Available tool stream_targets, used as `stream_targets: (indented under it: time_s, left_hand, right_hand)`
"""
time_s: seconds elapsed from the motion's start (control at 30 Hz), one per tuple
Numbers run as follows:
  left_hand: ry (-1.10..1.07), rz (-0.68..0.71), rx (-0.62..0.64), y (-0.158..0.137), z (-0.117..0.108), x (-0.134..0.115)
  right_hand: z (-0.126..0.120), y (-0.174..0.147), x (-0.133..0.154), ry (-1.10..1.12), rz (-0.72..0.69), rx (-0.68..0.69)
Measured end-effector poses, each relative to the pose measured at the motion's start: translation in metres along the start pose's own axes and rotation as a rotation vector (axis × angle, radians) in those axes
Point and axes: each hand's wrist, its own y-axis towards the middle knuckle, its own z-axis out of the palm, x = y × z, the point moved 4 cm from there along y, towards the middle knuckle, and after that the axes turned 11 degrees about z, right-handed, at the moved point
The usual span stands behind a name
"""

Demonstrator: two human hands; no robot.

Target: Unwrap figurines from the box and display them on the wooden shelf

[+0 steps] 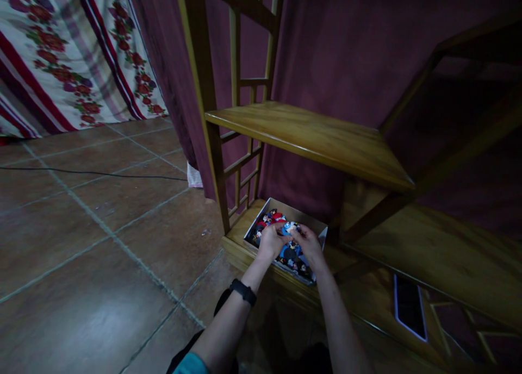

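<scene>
Above an open cardboard box (316,222), my left hand (272,240) and my right hand (309,243) meet around a small blue and white figurine (290,228). Fingers of both hands are closed on it from either side. Inside the box lie several small colourful figurines (275,217), in red, black and blue; their details are too small to make out. My forearms and hands cover part of the box's near side. A black band (243,292) circles my left wrist.
The box stands on the bottom board of a wooden shelf unit (310,137), under a higher shelf board. A tablet-like device (410,307) lies to the right. A black cable (98,173) crosses the tiled floor (134,222). Purple curtain (326,53) hangs behind.
</scene>
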Motion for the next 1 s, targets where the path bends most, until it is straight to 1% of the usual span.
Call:
stream_targets:
  time_s: [0.17,0.33,0.43,0.57,0.73,1.0]
  left_hand:
    - [-0.081,-0.043,-0.025,-0.002,0.002,-0.001]
    - [-0.272,-0.065,-0.015,0.002,0.006,-0.005]
    - [-0.356,-0.076,-0.044,0.005,0.005,-0.007]
    - [-0.37,-0.127,-0.087,0.006,0.001,-0.005]
    - [-0.4,-0.189,-0.121,0.005,-0.004,0.0]
    - [-0.402,-0.136,-0.156,0.006,-0.005,0.002]
  right_hand:
    - [-0.002,-0.001,0.0,-0.012,0.013,-0.053]
    - [-0.002,-0.004,0.003,0.093,0.038,-0.041]
    - [-0.001,-0.003,0.001,0.187,0.069,-0.025]
    - [0.0,-0.001,0.001,0.335,0.089,-0.008]
    - [0.005,-0.001,0.003,0.307,0.091,-0.04]
    - [0.012,0.001,-0.001,0.342,0.088,-0.067]
